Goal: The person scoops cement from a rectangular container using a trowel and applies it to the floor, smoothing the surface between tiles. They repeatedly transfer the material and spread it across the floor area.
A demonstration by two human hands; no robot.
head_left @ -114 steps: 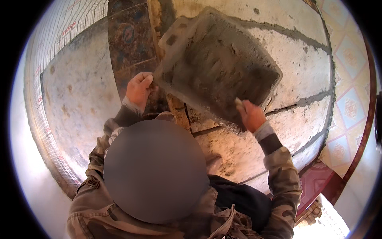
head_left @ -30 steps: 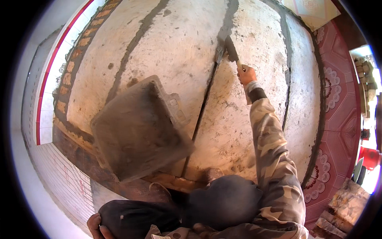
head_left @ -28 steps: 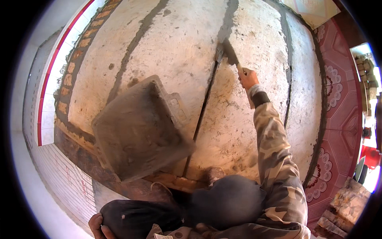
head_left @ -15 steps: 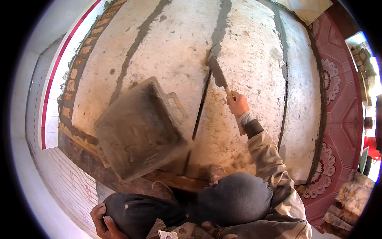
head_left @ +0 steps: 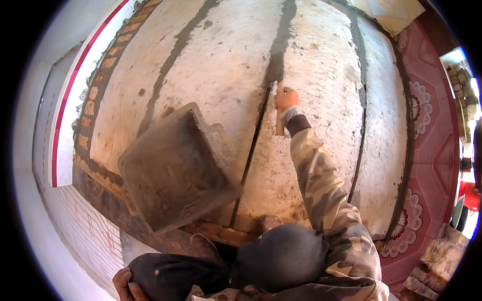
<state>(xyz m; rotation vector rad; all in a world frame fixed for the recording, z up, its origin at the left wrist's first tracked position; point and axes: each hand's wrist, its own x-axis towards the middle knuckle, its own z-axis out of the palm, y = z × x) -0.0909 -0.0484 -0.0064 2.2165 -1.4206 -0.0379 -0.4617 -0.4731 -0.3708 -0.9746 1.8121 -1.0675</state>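
Note:
My right hand (head_left: 286, 99) is closed round the light handle of a trowel (head_left: 274, 89). Its blade appears nearly edge-on beside my fingers, at the lower end of a grey mortar strip (head_left: 284, 35). Below that spot the joint runs on as a dark open gap (head_left: 255, 135) between pale slabs (head_left: 321, 75). A square, mortar-coated tub (head_left: 170, 165) with a side lug sits tilted in view to the left of the gap. My left hand (head_left: 128, 286) rests on my left knee, fingers slightly apart and partly cut off by the frame edge.
More mortar-filled joints (head_left: 173, 57) cross the slabs. Exposed bricks (head_left: 90, 107) edge the left side, beside a white wall with a red stripe. Patterned dark-pink panels (head_left: 434, 145) stand along the right. Stacked blocks (head_left: 442, 253) lie at the lower right; my boots are at the near edge.
My right hand has moved up and left with the trowel, to the end of the mortar strip. The blade has turned to nearly edge-on. My left hand stays on the knee.

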